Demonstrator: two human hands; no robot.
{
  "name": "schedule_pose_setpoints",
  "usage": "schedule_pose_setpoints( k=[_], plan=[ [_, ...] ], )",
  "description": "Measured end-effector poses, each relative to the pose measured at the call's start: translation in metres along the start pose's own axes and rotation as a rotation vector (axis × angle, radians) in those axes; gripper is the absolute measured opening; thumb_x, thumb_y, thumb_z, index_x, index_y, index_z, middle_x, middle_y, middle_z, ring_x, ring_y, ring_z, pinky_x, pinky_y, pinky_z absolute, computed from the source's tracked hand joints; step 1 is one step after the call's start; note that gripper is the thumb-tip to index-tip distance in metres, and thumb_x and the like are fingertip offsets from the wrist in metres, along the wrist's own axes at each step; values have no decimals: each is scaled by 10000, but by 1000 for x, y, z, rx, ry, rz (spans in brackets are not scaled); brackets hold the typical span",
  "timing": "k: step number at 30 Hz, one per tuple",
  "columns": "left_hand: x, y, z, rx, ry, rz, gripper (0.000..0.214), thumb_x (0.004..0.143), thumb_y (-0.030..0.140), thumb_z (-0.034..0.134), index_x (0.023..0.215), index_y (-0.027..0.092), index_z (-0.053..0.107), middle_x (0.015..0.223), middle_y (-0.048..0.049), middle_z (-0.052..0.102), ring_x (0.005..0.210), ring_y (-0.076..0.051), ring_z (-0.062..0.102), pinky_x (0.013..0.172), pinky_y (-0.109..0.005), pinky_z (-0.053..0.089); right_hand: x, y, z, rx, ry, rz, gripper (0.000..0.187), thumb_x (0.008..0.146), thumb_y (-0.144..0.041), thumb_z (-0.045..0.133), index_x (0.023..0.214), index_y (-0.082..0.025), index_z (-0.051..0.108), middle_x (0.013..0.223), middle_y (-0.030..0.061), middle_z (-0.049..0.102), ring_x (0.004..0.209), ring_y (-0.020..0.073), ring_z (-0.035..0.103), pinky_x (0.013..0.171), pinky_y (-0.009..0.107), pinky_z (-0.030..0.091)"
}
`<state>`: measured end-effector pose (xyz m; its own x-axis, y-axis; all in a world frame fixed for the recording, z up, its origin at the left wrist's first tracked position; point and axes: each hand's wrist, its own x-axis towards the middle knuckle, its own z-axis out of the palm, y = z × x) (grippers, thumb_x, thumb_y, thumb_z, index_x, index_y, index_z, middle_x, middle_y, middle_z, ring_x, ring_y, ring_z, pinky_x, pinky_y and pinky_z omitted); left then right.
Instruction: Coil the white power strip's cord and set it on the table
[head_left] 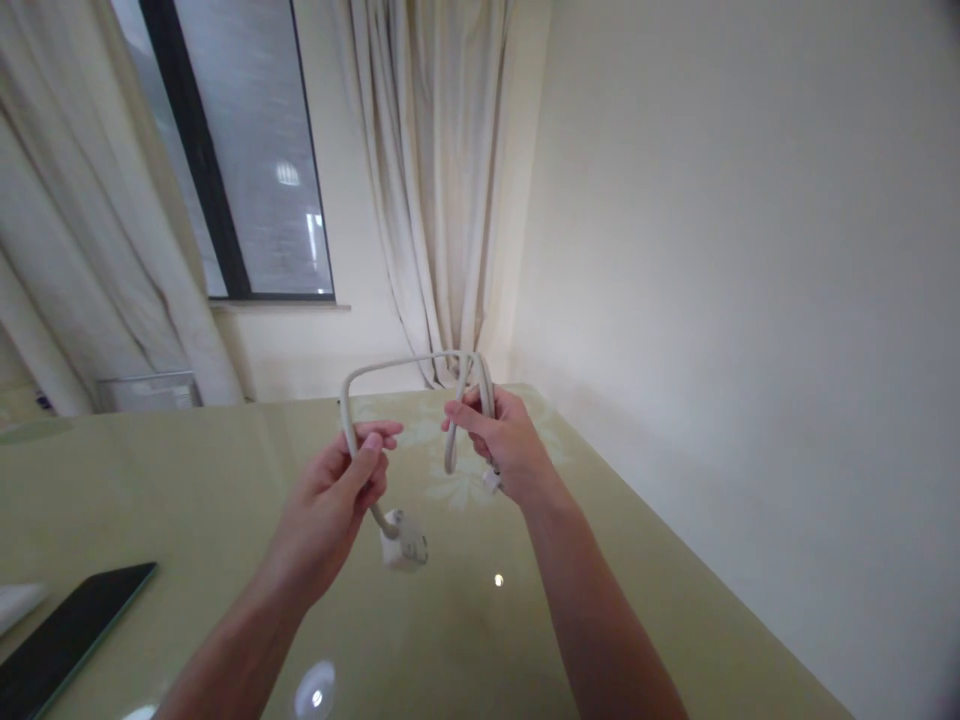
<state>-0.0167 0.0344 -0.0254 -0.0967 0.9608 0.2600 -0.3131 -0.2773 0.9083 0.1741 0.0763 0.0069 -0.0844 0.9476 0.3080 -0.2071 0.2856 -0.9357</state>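
Observation:
A whitish cable [401,361] arches between my two hands above the table. My left hand [337,495] is closed on it, thumb pressing the cable near its plug end, with some fingertips stretched to the right. Below that hand hangs a white block-shaped plug [403,541]. My right hand [504,432] grips several gathered loops of the same cable between thumb and fingers. A small white connector [491,481] pokes out under the right hand. Part of the bundle is hidden behind my right fingers.
The glossy greenish table [225,470] spreads beneath my hands and reflects lamps. A dark flat panel [75,630] lies at the lower left, beside a white object [19,603] cut off by the frame. A wall [735,300] borders the right edge; curtains [435,180] hang behind.

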Motion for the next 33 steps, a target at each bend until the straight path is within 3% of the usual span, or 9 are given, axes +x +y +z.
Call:
schedule_pose_setpoints(
  k=[3, 5, 7, 14, 19, 21, 25, 28, 33],
  plan=[
    [1, -11, 0, 130, 28, 77, 491, 868, 576, 760, 1178, 197, 778, 1084, -98, 735, 913, -183, 661, 791, -266, 560, -7, 6, 14, -112, -126, -49, 354, 730, -456, 877, 761, -198, 637, 713, 6, 732, 531, 99, 481, 509, 245, 344],
    [2, -16, -1, 133, -6, 54, 522, 894, 593, 722, 1238, 202, 761, 1185, -121, 756, 1076, -244, 689, 983, -357, 539, -10, 14, 22, -179, -196, -106, 321, 751, -434, 869, 752, -191, 659, 731, 4, 730, 606, 122, 554, 576, 255, 401],
    [3, -18, -1, 121, -21, 36, 525, 888, 592, 728, 1216, 185, 767, 1203, -134, 766, 1130, -274, 695, 1038, -390, 516, -10, 20, 28, -231, -230, -148, 301, 768, -417, 858, 741, -188, 665, 751, -3, 721, 634, 129, 569, 604, 261, 414],
    [1, -16, 9, -73, -13, -40, 401, 860, 512, 784, 1068, 169, 779, 1184, -136, 776, 1175, -283, 687, 957, -363, 558, -10, 25, 31, -212, -335, -149, 300, 793, -469, 833, 791, -196, 711, 900, 29, 763, 843, 196, 693, 791, 308, 509],
    [4, -12, 11, -187, 104, -178, 219, 887, 368, 770, 963, 163, 778, 1045, -110, 780, 935, -199, 717, 730, -250, 580, -4, 30, 27, -279, -271, -120, 353, 729, -505, 880, 805, -202, 716, 853, 23, 725, 750, 160, 623, 690, 276, 480],
    [10, -7, 2, -201, 172, -231, 125, 921, 264, 717, 894, 150, 762, 925, -84, 756, 739, -139, 671, 579, -198, 538, 2, 31, 23, -242, -164, -52, 390, 792, -581, 802, 842, -203, 719, 722, -11, 625, 598, 114, 501, 543, 242, 390],
    [28, 3, -30, -233, 177, -235, 239, 1001, 127, 531, 917, 102, 753, 720, -23, 626, 540, -82, 549, 477, -173, 510, 15, 30, 6, -40, 16, 45, 461, 899, -646, 597, 899, -196, 701, 656, -53, 454, 465, 77, 299, 415, 231, 196],
    [43, 2, -56, -246, 241, -217, 295, 1023, 81, 455, 946, 87, 740, 706, -9, 611, 510, -67, 546, 470, -159, 516, 20, 25, -13, -150, 86, -67, 397, 905, -565, 608, 815, -186, 687, 615, -49, 461, 475, 83, 357, 450, 235, 251],
    [62, -14, -96, -170, 427, -306, 323, 1042, 94, 416, 861, 102, 684, 868, -86, 737, 648, -108, 682, 597, -195, 599, 24, 18, -45, -422, 229, -237, 353, 904, -488, 641, 727, -186, 686, 564, -30, 531, 519, 114, 435, 522, 259, 314]
  ],
)
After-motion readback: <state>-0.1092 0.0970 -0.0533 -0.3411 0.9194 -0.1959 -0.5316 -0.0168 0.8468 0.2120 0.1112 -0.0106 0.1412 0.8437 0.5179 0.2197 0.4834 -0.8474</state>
